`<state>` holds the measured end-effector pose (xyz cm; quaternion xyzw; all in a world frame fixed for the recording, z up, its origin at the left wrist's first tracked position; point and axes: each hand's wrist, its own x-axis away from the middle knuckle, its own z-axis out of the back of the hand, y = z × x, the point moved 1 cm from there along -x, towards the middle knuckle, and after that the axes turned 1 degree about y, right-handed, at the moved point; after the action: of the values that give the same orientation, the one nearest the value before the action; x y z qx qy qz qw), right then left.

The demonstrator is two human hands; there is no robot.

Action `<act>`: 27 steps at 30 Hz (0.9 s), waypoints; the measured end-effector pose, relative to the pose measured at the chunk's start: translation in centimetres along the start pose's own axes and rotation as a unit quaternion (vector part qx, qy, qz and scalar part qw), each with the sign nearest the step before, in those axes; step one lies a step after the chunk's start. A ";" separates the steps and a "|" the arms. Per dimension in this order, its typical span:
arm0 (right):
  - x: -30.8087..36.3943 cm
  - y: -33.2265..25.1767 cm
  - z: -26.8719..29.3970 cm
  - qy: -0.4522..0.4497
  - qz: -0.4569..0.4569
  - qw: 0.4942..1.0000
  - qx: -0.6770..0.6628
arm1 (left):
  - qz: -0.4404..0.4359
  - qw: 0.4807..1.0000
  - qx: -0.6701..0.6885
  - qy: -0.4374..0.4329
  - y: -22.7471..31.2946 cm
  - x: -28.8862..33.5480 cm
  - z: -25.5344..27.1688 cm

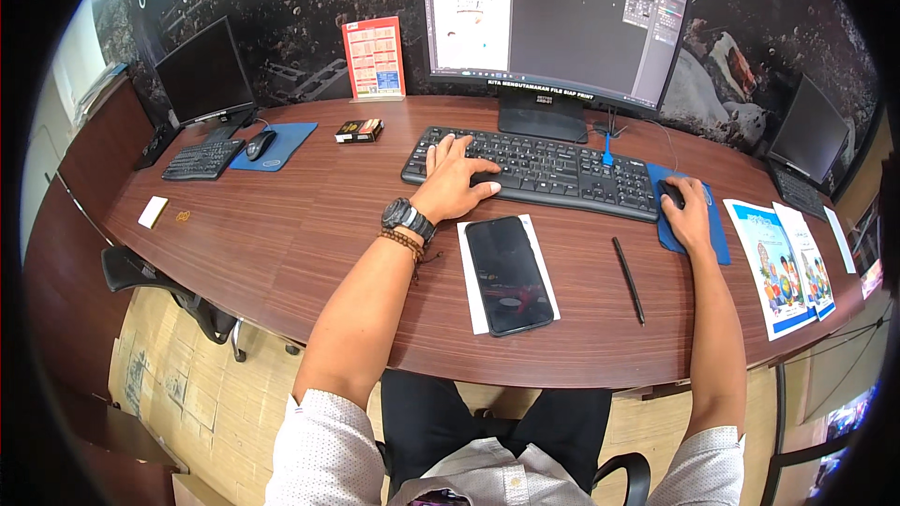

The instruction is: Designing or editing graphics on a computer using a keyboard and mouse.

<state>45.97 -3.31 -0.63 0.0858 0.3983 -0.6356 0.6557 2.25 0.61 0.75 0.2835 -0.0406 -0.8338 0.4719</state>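
My left hand (452, 184) lies with its fingers spread over the left end of a black keyboard (572, 176). A dark watch (409, 217) and a beaded bracelet are on that wrist. At the keyboard's right end, my right hand (689, 214) is curled over a black mouse (670, 194), mostly hidden under the fingers, on a blue mouse pad (720, 242). Behind the keyboard, a curved monitor (581, 23) shows a white page in a dark editing window. Between my forearms are a black phone (509, 276) on a white sheet (473, 295) and a black pen (628, 281).
Printed colourful leaflets (773, 272) lie at the right. A small dark box (359, 130) and a red-framed stand card (375, 58) are left of the monitor. Farther left are a second monitor (206, 73), keyboard (202, 160) and mouse (261, 144). A chair (164, 279) stands by the desk.
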 end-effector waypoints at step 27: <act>0.1 -1.7 0.2 -0.036 0.006 0.998 -0.044 | 0.204 0.963 -0.113 0.137 -2.5 0.1 0.9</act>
<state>44.50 -3.75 0.10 0.0363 0.4011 -0.6160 0.6771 -0.18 1.75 0.58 0.3252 0.0621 -0.6721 0.6623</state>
